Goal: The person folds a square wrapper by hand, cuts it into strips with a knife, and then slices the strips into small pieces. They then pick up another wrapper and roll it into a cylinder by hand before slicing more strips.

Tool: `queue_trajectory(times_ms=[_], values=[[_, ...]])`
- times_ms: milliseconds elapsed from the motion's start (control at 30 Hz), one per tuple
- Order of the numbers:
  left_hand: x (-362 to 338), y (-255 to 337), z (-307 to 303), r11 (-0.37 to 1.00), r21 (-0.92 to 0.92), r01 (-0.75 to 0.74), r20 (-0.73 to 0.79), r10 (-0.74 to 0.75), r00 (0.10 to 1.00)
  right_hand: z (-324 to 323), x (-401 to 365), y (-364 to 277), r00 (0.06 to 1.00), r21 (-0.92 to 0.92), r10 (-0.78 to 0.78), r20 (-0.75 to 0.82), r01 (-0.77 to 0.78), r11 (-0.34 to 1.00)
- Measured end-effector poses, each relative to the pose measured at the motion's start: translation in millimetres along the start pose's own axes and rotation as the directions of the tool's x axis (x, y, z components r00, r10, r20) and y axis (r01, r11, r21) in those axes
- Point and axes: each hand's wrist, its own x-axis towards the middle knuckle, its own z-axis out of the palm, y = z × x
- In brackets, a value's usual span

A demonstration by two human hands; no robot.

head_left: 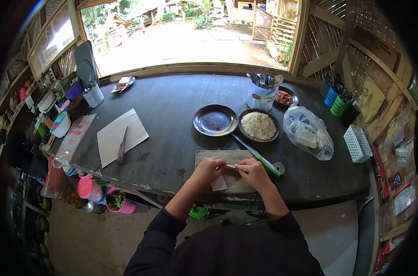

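Observation:
My left hand (208, 170) and my right hand (253, 172) meet above a wooden cutting board (241, 185), fingers closed on the two ends of a thin pale roll (231, 167). What the roll is made of is too small to tell. Below my left hand a small white piece of paper or wrapper (219, 183) lies on the board. A knife with a green handle (269, 165) rests just beyond my right hand, its blade pointing away to the left. Past the board stand a dark, shiny plate (215, 120) and a dark bowl heaped with pale shredded food (258, 125).
A clear plastic bag with a package (308, 133) sits right of the bowl. Behind are a cutlery tub (261, 97) and a dish of reddish pieces (285, 96). Leftward, a knife (122, 149) lies on a pale sheet (133, 126). A white basket (357, 144) stands near the right edge.

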Motion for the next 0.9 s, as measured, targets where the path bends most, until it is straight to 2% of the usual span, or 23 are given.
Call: queue_trajectory(times_ms=[200,333,433,500,600,900], values=[[-5,1,5,0.998,0.047,-0.044,-0.03,0.046,0.999,6,-4,-5,0.998,-0.156,0.008,-0.061,-0.017,0.988],[-9,6,10,0.991,0.133,-0.023,-0.086,0.035,0.996,6,-4,-6,0.999,-0.159,0.042,-0.024,-0.045,0.986],[-15,16,12,0.997,0.069,0.026,-0.154,-0.015,0.988,7,-5,-7,0.998,-0.179,0.013,-0.06,-0.024,0.984],[-24,22,15,0.976,0.152,0.156,-0.166,-0.131,0.977,9,-6,-9,0.997,-0.201,0.015,-0.082,-0.032,0.979],[-30,28,17,0.957,0.174,0.234,-0.132,-0.212,0.968,11,-6,-9,0.994,-0.179,0.018,-0.108,-0.037,0.983],[-35,37,24,0.95,0.119,0.287,-0.13,-0.272,0.954,14,-6,-12,0.991,-0.2,0.015,-0.134,-0.041,0.979]])
